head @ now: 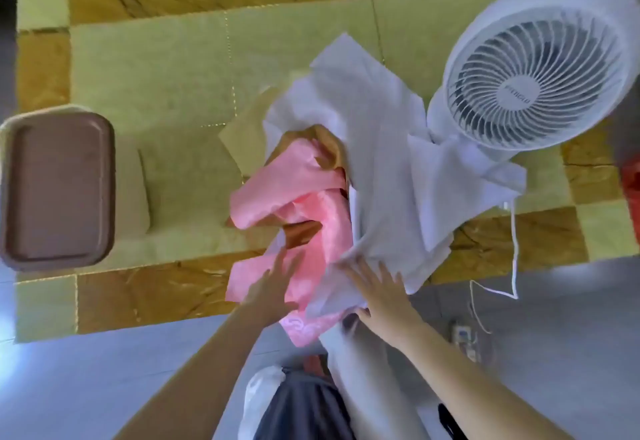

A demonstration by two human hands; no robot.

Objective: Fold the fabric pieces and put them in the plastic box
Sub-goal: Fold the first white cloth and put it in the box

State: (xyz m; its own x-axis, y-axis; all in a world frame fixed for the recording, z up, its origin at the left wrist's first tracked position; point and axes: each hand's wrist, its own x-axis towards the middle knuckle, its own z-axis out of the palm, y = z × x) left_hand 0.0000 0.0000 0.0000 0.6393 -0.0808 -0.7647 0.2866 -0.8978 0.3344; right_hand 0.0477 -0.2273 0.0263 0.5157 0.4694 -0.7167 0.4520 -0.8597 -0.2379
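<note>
Head view: the left hand (273,289) is laid with fingers spread on the pink fabric (304,176), the right hand (382,296) likewise on the white fabric (374,134), which is heaped against the fan (540,83). The brown-lidded plastic box (57,190) is set well apart from the fan. A brown piece (327,143) is mostly buried.

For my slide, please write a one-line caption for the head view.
Left hand on pink fabric, right hand on white fabric, heaped on a table between box and fan.
</note>
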